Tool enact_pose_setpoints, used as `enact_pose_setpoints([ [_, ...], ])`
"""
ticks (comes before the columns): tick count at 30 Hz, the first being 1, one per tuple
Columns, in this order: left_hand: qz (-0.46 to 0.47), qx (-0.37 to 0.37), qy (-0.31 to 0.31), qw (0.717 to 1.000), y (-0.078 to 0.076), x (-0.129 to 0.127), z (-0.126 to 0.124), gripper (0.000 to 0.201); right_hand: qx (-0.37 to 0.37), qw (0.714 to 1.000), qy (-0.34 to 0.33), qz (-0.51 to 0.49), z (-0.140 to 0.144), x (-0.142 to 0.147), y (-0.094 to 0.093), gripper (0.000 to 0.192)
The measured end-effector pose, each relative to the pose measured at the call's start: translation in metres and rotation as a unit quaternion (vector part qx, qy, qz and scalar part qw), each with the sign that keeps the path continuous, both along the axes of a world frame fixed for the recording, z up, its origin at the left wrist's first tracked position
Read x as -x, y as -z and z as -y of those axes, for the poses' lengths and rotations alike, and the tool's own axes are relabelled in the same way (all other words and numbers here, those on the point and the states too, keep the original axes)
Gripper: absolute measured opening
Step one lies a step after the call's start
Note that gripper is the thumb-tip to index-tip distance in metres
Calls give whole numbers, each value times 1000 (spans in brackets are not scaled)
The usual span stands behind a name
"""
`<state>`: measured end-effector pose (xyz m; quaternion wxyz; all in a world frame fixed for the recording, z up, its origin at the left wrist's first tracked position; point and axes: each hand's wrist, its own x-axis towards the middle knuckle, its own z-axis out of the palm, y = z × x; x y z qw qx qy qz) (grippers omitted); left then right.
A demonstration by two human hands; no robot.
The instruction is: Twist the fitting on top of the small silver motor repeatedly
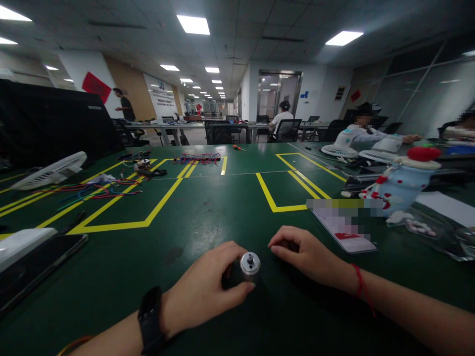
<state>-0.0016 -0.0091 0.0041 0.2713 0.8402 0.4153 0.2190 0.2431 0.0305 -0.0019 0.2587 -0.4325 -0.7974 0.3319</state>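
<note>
Motor (250, 264) in left hand (208, 289) — right hand (308, 257) just beside

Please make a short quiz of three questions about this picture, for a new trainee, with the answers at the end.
1. True or false: the left hand holds a small motor with its silver end and shaft pointing up.
2. What does the right hand do? A) rests curled on the green table B) holds the coloured wires C) lifts the white fan
3. Fill in: the bands around each wrist are a black watch on the left and a ____ string on the right.

Key: 1 true; 2 A; 3 red.
</note>
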Motion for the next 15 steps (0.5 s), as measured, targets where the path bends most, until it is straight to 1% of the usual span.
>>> enact_pose_setpoints([
  [2,16,3,-10,1000,2,1,1,41,-51,998,-20,-4,5,3,-3,8],
  [3,19,2,-12,1000,2,1,1,43,-76,997,-16,-21,8,5,-5,7],
  [4,15,-3,-11,1000,3,1,1,38,-98,994,-8,-42,11,8,-7,8],
  [7,-10,-20,0,1000,4,-1,1,14,-146,986,4,-75,19,19,-13,11],
  [9,-21,-25,0,999,4,-2,-1,10,-156,985,-12,-68,22,28,-16,13],
  [12,-27,-25,-3,999,4,-3,-2,11,-149,986,-29,-65,23,38,-18,9],
  [15,-21,-21,-1,1000,3,-3,-1,12,-127,986,1,-104,19,35,-21,6],
])
